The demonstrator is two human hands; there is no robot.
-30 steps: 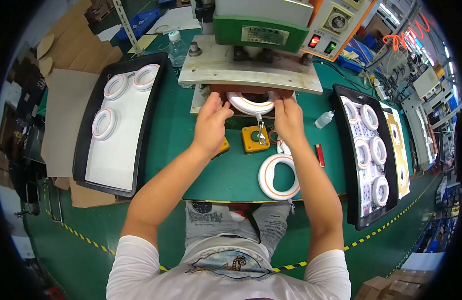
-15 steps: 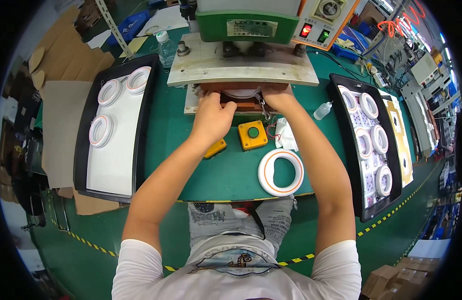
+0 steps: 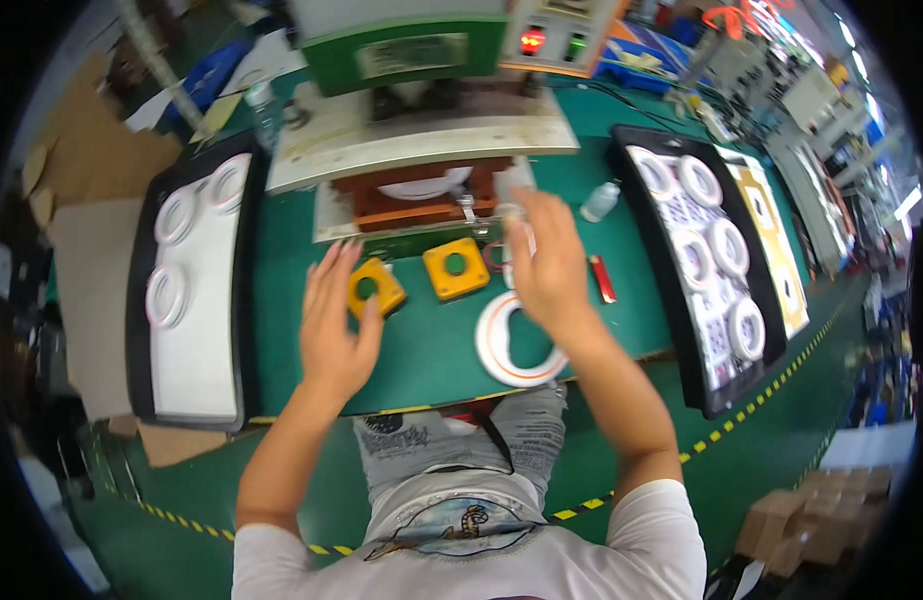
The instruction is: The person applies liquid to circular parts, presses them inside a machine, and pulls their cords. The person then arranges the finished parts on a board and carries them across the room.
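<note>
My left hand [image 3: 336, 330] is open, fingers stretched forward, beside a yellow button box [image 3: 386, 300] with a round green button. My right hand [image 3: 552, 265] holds nothing and hovers with fingers extended, just right of the second yellow button box [image 3: 440, 283]. Between the plates of a press [image 3: 422, 140], a brown fixture [image 3: 382, 217] holds a white piece [image 3: 420, 189], mostly hidden by the upper plate. A small metal clasp [image 3: 469, 207] hangs over the fixture's front. Near the table edge lies a white ring [image 3: 494, 345] with an orange line, partly covered by my right hand.
On the left a black tray [image 3: 244, 300] carries white rings; another black tray [image 3: 688, 350] with several rings stands right. A small bottle [image 3: 602, 201] and a red strip [image 3: 603, 279] lie right of my hand. A control box [image 3: 560, 38] with lit switches stands behind.
Both hands have come out of the press toward me, and their fingers have straightened. The whole view has shifted, and the red strip now shows beside my right hand.
</note>
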